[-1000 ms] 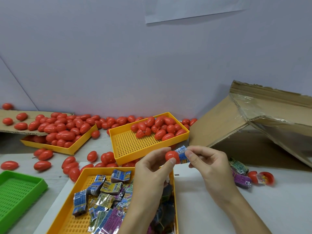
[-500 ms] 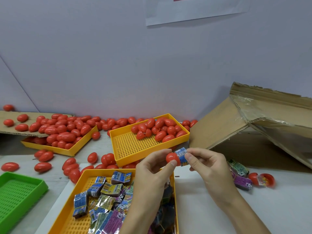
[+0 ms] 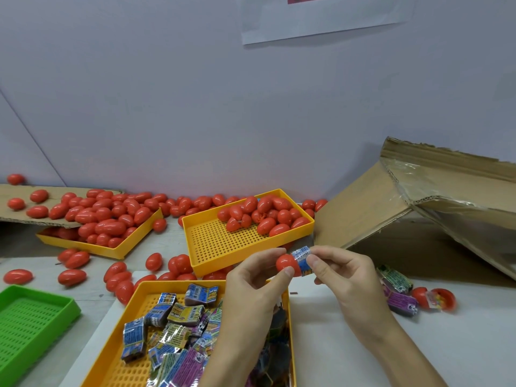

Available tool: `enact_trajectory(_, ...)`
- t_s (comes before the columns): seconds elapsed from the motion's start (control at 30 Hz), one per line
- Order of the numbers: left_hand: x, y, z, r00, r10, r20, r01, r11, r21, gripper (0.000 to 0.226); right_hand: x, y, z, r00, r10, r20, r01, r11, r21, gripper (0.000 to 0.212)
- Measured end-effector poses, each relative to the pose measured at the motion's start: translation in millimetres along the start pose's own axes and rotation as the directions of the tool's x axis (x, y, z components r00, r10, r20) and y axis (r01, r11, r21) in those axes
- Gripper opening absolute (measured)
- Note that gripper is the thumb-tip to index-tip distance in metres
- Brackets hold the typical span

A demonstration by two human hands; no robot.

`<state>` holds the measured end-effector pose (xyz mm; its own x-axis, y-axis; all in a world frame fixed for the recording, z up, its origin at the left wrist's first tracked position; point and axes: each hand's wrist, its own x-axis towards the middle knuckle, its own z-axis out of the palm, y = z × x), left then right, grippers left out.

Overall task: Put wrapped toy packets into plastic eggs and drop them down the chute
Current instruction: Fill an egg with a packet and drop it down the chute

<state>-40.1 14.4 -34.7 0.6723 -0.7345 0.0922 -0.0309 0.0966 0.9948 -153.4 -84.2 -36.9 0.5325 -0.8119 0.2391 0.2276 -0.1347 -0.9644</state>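
Nearest to me sits the yellow tray of wrapped packets (image 3: 173, 331), a jumble of blue, purple and green wrappers parked right under my wrists, I judge so that the next one is only a short reach away. To its left lies a green tray (image 3: 30, 322), with nothing showing in the part I can see.

Just above the packet tray I hold the work. My left hand (image 3: 251, 286) pinches a red egg half (image 3: 286, 263) between thumb and fingertips, its open side turned toward my other hand. My right hand (image 3: 340, 272) pinches a blue wrapped packet (image 3: 303, 259) at its outer end, with the inner end already at or inside the mouth of the shell; I cannot tell how deep it sits. Holding both up off the table keeps the mouth visible and lets me push straight in.

On the table to the right lie two spare packets (image 3: 396, 289) and an opened egg (image 3: 435, 298) with something colourful in it, set aside near the chute.

Beyond my hands, a second yellow tray (image 3: 223, 247) holds loose red shells bunched at its far end. Farther left a third tray (image 3: 111, 250) overflows with eggs under a cardboard sheet. On the right, the slanted cardboard chute (image 3: 377, 208) waits, close enough for a quick drop.
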Motion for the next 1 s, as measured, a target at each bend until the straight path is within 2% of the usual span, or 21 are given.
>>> enact_trajectory(0.6, -1.0, 0.9, 0.4, 1.000, -0.009, 0.023, 0.009, 1.000, 0.000, 0.023, 0.8, -0.1, -1.5, 0.999, -0.015, 0.029, 0.014, 0.999, 0.043, 0.014)
enact_trajectory(1.0, -1.4, 2.2, 0.3, 0.999, 0.038, 0.021, -0.038, 0.999, 0.029, 0.020, 1.1, 2.7, -1.4, 0.998, -0.058, 0.040, 0.062, 0.994, -0.090, 0.022)
